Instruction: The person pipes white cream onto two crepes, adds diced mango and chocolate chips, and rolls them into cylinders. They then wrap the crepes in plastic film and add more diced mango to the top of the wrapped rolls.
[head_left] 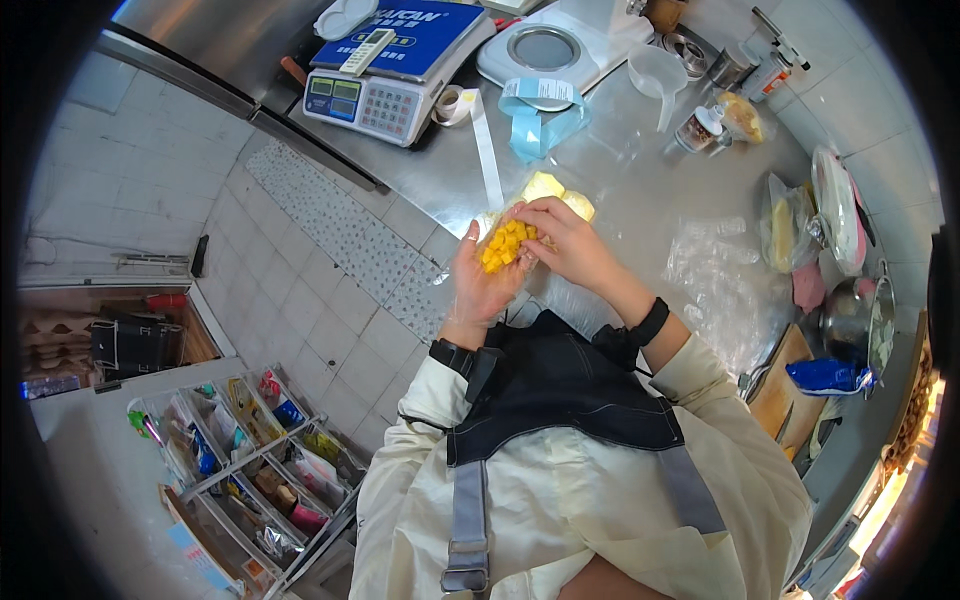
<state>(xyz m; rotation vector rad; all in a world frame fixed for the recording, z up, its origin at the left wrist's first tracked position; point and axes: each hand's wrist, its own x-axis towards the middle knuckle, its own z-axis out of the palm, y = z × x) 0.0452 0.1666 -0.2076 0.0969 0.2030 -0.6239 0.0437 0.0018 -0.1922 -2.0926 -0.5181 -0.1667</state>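
Note:
My left hand (pixel 482 279) is cupped palm up, holding a heap of yellow cubes (pixel 508 245) that look like diced mango. Clear plastic film shows about this hand and wrist. Over the heap's right side bends my right hand (pixel 568 243), its fingers drawn together at the cubes' edge; what they pinch, if anything, is hidden. Just beyond both hands, pale yellow rounded pieces (pixel 545 186) lie at the steel table's edge.
On the steel table (pixel 620 180) stand a blue-topped weighing scale (pixel 385 70), a white scale (pixel 560 50) and a paper label roll (pixel 452 106). Crumpled clear plastic (pixel 720 270) lies right. A divided drawer rack (pixel 250 470) holds packets at lower left.

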